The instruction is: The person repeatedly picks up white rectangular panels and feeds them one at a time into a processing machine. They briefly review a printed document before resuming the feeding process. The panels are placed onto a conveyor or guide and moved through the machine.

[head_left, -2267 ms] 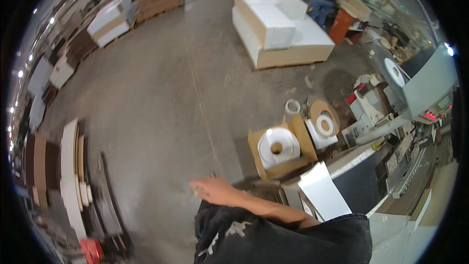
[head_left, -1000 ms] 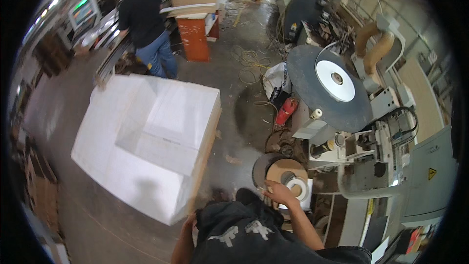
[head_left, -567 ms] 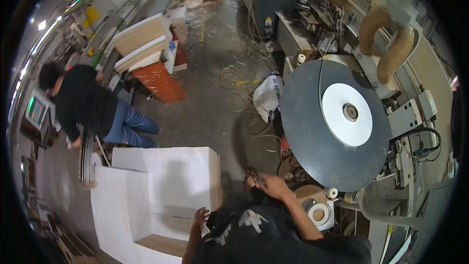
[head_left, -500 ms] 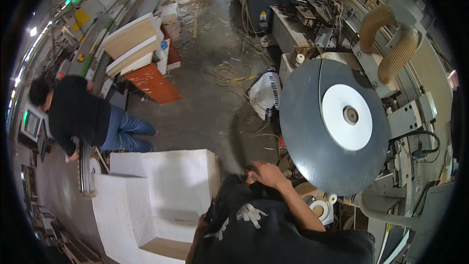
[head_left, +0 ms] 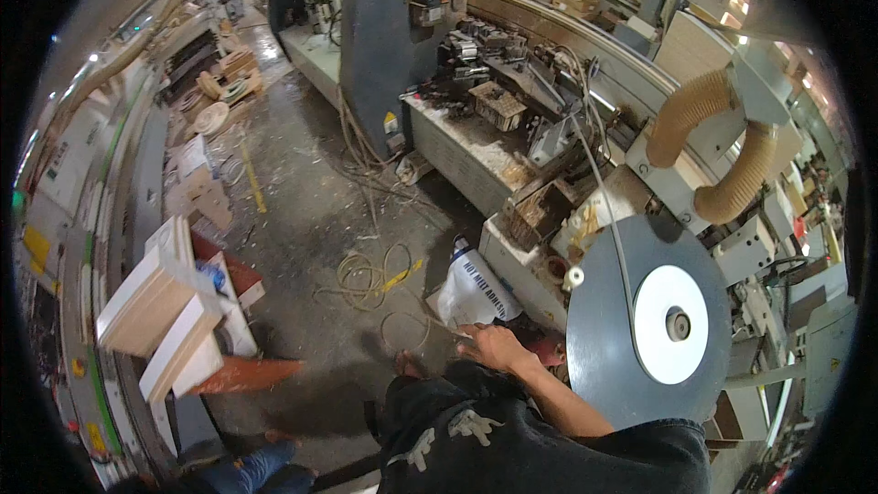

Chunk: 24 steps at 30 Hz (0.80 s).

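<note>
My right hand (head_left: 498,348) is held out in front of my dark shirt, its fingers curled together. Something thin seems to stick out from the fingertips, too small to make out. Just beyond the hand stands a white sack (head_left: 476,288) with dark lettering, on the floor against a machine base. To the right of my forearm is a large dark grey disc (head_left: 599,348) with a white round hub plate (head_left: 654,311); a pale edging strip (head_left: 615,229) runs down across it. My left hand is out of the picture.
Coiled hose (head_left: 361,274) lies on the floor ahead. A stack of curved panels (head_left: 155,297) and a reddish board (head_left: 247,375) stand at left. Another person's jeans (head_left: 261,474) show at lower left. Ribbed brown ducts (head_left: 690,114) rise at right beside a long machine (head_left: 466,146).
My view has swung to the right and up along the aisle. The white open box has nearly left the picture, as has my left arm. My right hand is now near the sack.
</note>
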Each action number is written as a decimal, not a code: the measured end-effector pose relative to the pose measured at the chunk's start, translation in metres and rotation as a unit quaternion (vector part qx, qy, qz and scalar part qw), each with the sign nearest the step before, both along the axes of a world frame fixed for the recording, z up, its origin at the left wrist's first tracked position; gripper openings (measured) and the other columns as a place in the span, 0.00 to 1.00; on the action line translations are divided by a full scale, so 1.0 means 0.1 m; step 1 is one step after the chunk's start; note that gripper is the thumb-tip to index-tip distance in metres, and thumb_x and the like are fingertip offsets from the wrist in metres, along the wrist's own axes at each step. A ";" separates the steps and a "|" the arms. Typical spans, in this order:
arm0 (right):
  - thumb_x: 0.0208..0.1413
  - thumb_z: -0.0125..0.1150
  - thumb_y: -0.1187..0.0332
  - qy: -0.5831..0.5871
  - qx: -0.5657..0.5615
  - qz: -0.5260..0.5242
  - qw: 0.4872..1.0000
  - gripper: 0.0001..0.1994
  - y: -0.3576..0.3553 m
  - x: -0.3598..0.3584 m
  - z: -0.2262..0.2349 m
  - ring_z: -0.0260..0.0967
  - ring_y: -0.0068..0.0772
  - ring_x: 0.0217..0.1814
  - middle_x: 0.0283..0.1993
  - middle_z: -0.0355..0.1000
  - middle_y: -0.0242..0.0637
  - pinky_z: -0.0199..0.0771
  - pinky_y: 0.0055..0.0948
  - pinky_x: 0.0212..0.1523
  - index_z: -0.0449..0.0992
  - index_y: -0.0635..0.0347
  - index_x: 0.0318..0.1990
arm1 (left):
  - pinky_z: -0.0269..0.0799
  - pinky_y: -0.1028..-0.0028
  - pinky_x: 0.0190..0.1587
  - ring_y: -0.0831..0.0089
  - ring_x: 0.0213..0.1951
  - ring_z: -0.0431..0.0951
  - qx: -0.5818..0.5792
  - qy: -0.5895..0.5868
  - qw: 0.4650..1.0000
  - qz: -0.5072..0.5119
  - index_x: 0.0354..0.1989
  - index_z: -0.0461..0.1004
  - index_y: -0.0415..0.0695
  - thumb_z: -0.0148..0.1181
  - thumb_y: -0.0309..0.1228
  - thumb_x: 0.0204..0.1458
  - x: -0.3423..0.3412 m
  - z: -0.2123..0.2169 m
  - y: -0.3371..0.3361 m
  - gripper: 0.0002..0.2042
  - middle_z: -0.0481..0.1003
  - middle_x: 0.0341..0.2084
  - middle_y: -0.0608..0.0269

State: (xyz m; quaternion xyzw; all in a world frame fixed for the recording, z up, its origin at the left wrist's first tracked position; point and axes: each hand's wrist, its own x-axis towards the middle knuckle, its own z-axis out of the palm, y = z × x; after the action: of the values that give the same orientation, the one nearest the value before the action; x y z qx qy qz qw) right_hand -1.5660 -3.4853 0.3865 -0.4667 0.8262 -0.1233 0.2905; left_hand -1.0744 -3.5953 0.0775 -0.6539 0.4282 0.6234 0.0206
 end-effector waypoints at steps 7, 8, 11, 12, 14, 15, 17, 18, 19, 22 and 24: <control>0.64 0.62 0.48 0.058 -0.101 -0.231 0.966 0.25 -1.21 -1.34 0.25 0.79 0.57 0.52 0.50 0.81 0.53 0.79 0.50 0.52 0.79 0.59 0.57 | 0.71 0.71 0.39 0.76 0.38 0.74 -0.162 0.449 0.873 0.105 0.47 0.73 0.47 0.54 0.42 0.70 -1.99 1.66 -4.08 0.12 0.77 0.43 0.64; 0.65 0.62 0.48 0.085 -0.103 -0.250 0.959 0.25 -1.37 -1.59 0.25 0.79 0.57 0.52 0.50 0.81 0.54 0.79 0.50 0.51 0.79 0.60 0.57 | 0.74 0.73 0.44 0.74 0.42 0.78 -0.305 0.269 0.899 0.163 0.55 0.74 0.45 0.54 0.45 0.71 -2.46 2.19 -4.10 0.17 0.79 0.48 0.61; 0.67 0.59 0.49 0.107 -0.215 -0.289 0.927 0.25 -2.03 -2.55 0.10 0.78 0.59 0.53 0.51 0.78 0.56 0.79 0.50 0.51 0.78 0.61 0.58 | 0.76 0.70 0.53 0.68 0.53 0.80 -0.372 0.240 0.891 0.100 0.66 0.70 0.43 0.55 0.48 0.70 -3.14 2.97 -4.39 0.25 0.78 0.56 0.57; 0.68 0.59 0.48 0.138 -0.220 -0.284 0.923 0.26 -2.23 -2.97 -0.02 0.76 0.60 0.56 0.56 0.76 0.57 0.78 0.49 0.52 0.76 0.60 0.61 | 0.76 0.69 0.53 0.68 0.53 0.80 -0.386 0.236 0.889 0.071 0.65 0.70 0.42 0.55 0.48 0.70 -3.32 2.99 -4.47 0.24 0.78 0.56 0.57; 0.69 0.55 0.45 0.162 -0.164 -0.352 0.907 0.30 -2.63 -3.91 -0.13 0.73 0.65 0.60 0.61 0.70 0.62 0.79 0.50 0.54 0.69 0.58 0.68 | 0.75 0.66 0.54 0.67 0.53 0.79 -0.412 0.229 0.882 0.008 0.64 0.71 0.42 0.55 0.48 0.70 -3.75 2.98 -4.58 0.24 0.79 0.55 0.57; 0.70 0.53 0.44 0.191 -0.131 -0.376 0.897 0.32 -2.79 -4.44 -0.15 0.71 0.67 0.62 0.63 0.67 0.63 0.80 0.51 0.55 0.64 0.56 0.71 | 0.74 0.62 0.56 0.64 0.54 0.79 -0.372 0.195 0.907 -0.014 0.64 0.71 0.41 0.55 0.48 0.70 -4.05 3.03 -4.67 0.24 0.79 0.54 0.55; 0.70 0.50 0.40 0.241 -0.111 -0.401 0.877 0.36 -3.41 -5.44 -0.14 0.68 0.68 0.65 0.66 0.63 0.64 0.80 0.52 0.57 0.58 0.54 0.75 | 0.75 0.63 0.53 0.60 0.49 0.80 -0.395 0.188 0.899 -0.022 0.62 0.72 0.38 0.55 0.48 0.69 -3.69 1.83 -5.22 0.26 0.80 0.50 0.54; 0.69 0.48 0.38 0.265 -0.096 -0.428 0.858 0.37 -3.50 -5.86 -0.25 0.67 0.67 0.67 0.68 0.61 0.63 0.80 0.52 0.58 0.57 0.53 0.76 | 0.76 0.62 0.51 0.60 0.47 0.80 -0.447 0.114 0.887 0.009 0.62 0.73 0.37 0.55 0.50 0.69 -4.12 1.75 -5.08 0.27 0.80 0.47 0.53; 0.68 0.47 0.35 0.297 -0.073 -0.432 0.849 0.40 -3.56 -6.36 -0.46 0.65 0.68 0.69 0.71 0.59 0.65 0.80 0.56 0.56 0.55 0.51 0.78 | 0.76 0.62 0.51 0.60 0.47 0.80 -0.397 0.075 0.915 -0.005 0.62 0.73 0.37 0.55 0.49 0.69 -4.36 1.52 -5.07 0.26 0.80 0.47 0.53; 0.66 0.47 0.32 0.231 0.025 -0.399 0.887 0.41 -3.84 -6.96 -0.58 0.68 0.66 0.68 0.73 0.58 0.67 0.82 0.53 0.52 0.59 0.55 0.73 | 0.76 0.63 0.51 0.61 0.47 0.80 -0.158 -0.029 0.984 -0.077 0.62 0.72 0.37 0.54 0.46 0.69 -4.50 1.21 -4.96 0.24 0.79 0.46 0.54; 0.68 0.49 0.36 0.218 0.021 -0.429 0.876 0.33 -3.90 -7.08 -0.75 0.81 0.58 0.42 0.60 0.69 0.66 0.85 0.45 0.33 0.67 0.56 0.64 | 0.76 0.63 0.51 0.62 0.46 0.80 -0.093 -0.068 0.987 -0.116 0.61 0.72 0.36 0.54 0.43 0.69 -4.77 1.27 -5.38 0.23 0.79 0.46 0.54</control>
State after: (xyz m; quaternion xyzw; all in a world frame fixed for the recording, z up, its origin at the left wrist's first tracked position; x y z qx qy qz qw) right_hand -2.2743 -3.8751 0.3117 -0.0756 0.9902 -0.1134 0.0311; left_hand -1.5515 -4.1335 0.2048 -0.6396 0.5546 0.5287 0.0611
